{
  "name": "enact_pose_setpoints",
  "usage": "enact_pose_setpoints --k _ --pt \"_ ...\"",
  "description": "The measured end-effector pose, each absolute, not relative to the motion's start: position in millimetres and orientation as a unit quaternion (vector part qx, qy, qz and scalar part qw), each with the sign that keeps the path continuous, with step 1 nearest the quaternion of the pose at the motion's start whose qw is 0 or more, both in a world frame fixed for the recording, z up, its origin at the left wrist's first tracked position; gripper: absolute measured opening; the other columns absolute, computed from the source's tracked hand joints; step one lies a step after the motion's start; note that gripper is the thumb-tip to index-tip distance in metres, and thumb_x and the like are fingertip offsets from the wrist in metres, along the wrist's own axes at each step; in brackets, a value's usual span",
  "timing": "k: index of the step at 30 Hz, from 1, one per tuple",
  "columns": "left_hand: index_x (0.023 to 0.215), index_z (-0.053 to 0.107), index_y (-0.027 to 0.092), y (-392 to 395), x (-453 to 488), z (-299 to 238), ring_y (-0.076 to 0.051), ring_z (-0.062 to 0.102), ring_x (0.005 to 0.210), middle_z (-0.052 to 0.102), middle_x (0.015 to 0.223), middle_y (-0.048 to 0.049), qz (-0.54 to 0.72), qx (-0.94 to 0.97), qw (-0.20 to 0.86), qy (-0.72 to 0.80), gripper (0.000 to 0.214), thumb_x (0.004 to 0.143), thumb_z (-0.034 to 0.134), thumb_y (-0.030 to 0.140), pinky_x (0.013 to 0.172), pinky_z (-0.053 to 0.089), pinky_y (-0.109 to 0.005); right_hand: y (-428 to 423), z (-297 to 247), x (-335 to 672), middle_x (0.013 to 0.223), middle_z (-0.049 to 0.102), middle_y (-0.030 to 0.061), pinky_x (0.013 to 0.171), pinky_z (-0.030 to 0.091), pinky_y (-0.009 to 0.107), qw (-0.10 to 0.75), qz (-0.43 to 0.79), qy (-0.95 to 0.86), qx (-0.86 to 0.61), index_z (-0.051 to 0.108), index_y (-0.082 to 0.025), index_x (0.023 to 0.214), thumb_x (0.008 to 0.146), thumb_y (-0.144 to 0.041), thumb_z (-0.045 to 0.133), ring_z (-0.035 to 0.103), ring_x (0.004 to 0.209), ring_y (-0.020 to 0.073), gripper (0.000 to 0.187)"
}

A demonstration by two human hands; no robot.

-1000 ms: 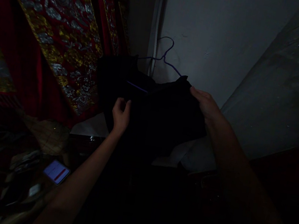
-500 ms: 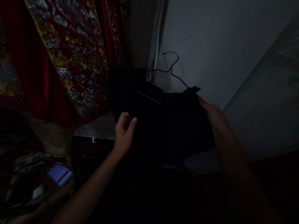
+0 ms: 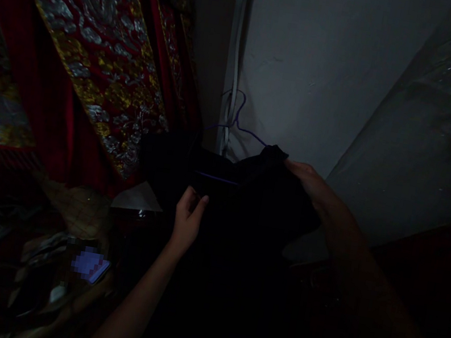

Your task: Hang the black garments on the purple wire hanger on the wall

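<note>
A black garment, seemingly a shirt (image 3: 235, 240), hangs on a thin purple hanger (image 3: 237, 122) in front of the wall. The hanger's hook and shoulders show above the neckline, and its bar shows inside the neck opening. My left hand (image 3: 189, 215) is closed at the front edge of the neck opening, thumb and fingers pinching the cloth. My right hand (image 3: 306, 177) grips the shirt at the shoulder on the right; part of its fingers is hidden behind the cloth. The lower part of the shirt is lost in darkness.
Red cloth embroidered in gold and silver (image 3: 97, 55) hangs at the left. A pale wall (image 3: 321, 64) with a cable (image 3: 237, 67) is behind the hanger, and clear plastic sheeting (image 3: 440, 124) is at the right. A lit phone (image 3: 98, 270) lies among items at lower left.
The shirt and hanger have shifted left and down, and the hanger is tilted less. Both hands have lowered a little, still on the cloth.
</note>
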State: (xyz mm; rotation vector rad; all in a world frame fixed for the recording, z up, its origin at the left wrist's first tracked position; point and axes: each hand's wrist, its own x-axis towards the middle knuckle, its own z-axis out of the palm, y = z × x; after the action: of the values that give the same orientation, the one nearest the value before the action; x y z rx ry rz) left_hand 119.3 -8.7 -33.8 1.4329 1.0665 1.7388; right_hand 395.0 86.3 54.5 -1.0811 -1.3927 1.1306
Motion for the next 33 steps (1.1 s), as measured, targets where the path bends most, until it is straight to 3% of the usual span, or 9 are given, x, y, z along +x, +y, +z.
enact_pose_setpoints --k 8,10,12,15,18,22,26,30,33 --pt "0.076 0.047 0.023 -32 133 -63 -0.012 0.043 0.062 0.041 0.067 0.0049 0.675 0.467 0.37 0.435 0.028 0.086 0.069 0.038 0.059 0.036 -0.022 21 3 346 0.128 0.062 0.0101 0.106 0.045 0.044 0.72 0.04 -0.505 -0.475 0.064 -0.025 0.114 0.087 -0.041 0.065 0.054 0.125 0.026 0.031" --pt "0.076 0.048 0.022 -37 136 -64 -0.011 0.042 0.06 0.042 0.065 0.0055 0.671 0.457 0.391 0.434 0.028 0.085 0.07 0.037 0.058 0.035 -0.021 -8 -30 316 0.105 0.067 0.0078 0.093 0.051 0.039 0.731 0.129 -0.49 -0.457 0.064 -0.022 0.102 0.089 -0.043 0.063 0.064 0.102 0.0234 0.025" --pt "0.076 0.049 0.021 -42 139 -62 -0.01 0.044 0.061 0.045 0.065 0.0055 0.661 0.466 0.406 0.425 0.028 0.084 0.072 0.035 0.06 0.037 -0.021 -33 -61 289 0.087 0.066 0.0041 0.076 0.052 0.031 0.628 0.308 -0.561 -0.444 0.064 -0.02 0.094 0.089 -0.045 0.065 0.064 0.083 0.0198 0.026" --pt "0.074 0.05 0.019 -49 138 -56 -0.01 0.047 0.064 0.049 0.066 0.0052 0.651 0.493 0.393 0.423 0.028 0.083 0.073 0.032 0.063 0.039 -0.021 -52 -86 264 0.085 0.065 0.0029 0.073 0.05 0.028 0.518 0.419 -0.625 -0.406 0.062 -0.02 0.09 0.094 -0.047 0.058 0.063 0.08 0.0179 0.027" --pt "0.074 0.052 0.019 -53 134 -50 -0.011 0.051 0.067 0.052 0.068 0.0048 0.647 0.51 0.367 0.431 0.025 0.083 0.073 0.03 0.067 0.041 -0.021 -56 -81 260 0.087 0.065 0.0021 0.072 0.049 0.026 0.502 0.433 -0.643 -0.384 0.062 -0.021 0.096 0.098 -0.046 0.051 0.062 0.08 0.0165 0.027" --pt "0.078 0.055 0.019 -53 132 -51 -0.011 0.053 0.073 0.054 0.073 0.0039 0.641 0.523 0.369 0.423 0.019 0.084 0.071 0.028 0.072 0.042 -0.021 -58 -70 269 0.063 0.055 -0.001 0.058 0.042 0.024 0.478 0.409 -0.659 -0.412 0.055 -0.02 0.072 0.098 -0.046 0.051 0.054 0.06 0.0129 0.037" --pt "0.089 0.059 0.019 -52 132 -60 -0.014 0.058 0.083 0.06 0.084 0.0009 0.619 0.546 0.406 0.392 0.003 0.089 0.059 0.022 0.079 0.045 -0.024 -61 -74 273 0.062 0.057 -0.0002 0.056 0.041 0.024 0.49 0.441 -0.621 -0.425 0.054 -0.019 0.069 0.097 -0.049 0.052 0.054 0.057 0.0118 0.041" --pt "0.113 0.061 0.02 -50 133 -72 -0.019 0.062 0.106 0.066 0.108 -0.0048 0.552 0.63 0.394 0.379 0.032 0.083 0.054 0.01 0.097 0.045 -0.031 -58 -77 276 0.064 0.058 -0.0004 0.052 0.04 0.023 0.507 0.469 -0.589 -0.419 0.058 -0.019 0.076 0.095 -0.051 0.053 0.053 0.055 0.0109 0.037" --pt "0.111 0.06 0.021 -48 138 -83 -0.018 0.064 0.1 0.067 0.103 -0.0042 0.545 0.651 0.325 0.417 0.026 0.086 0.058 0.013 0.092 0.047 -0.031 -56 -77 277 0.063 0.058 -0.0007 0.051 0.04 0.023 0.512 0.477 -0.581 -0.415 0.06 -0.018 0.078 0.092 -0.05 0.056 0.053 0.054 0.0107 0.035"
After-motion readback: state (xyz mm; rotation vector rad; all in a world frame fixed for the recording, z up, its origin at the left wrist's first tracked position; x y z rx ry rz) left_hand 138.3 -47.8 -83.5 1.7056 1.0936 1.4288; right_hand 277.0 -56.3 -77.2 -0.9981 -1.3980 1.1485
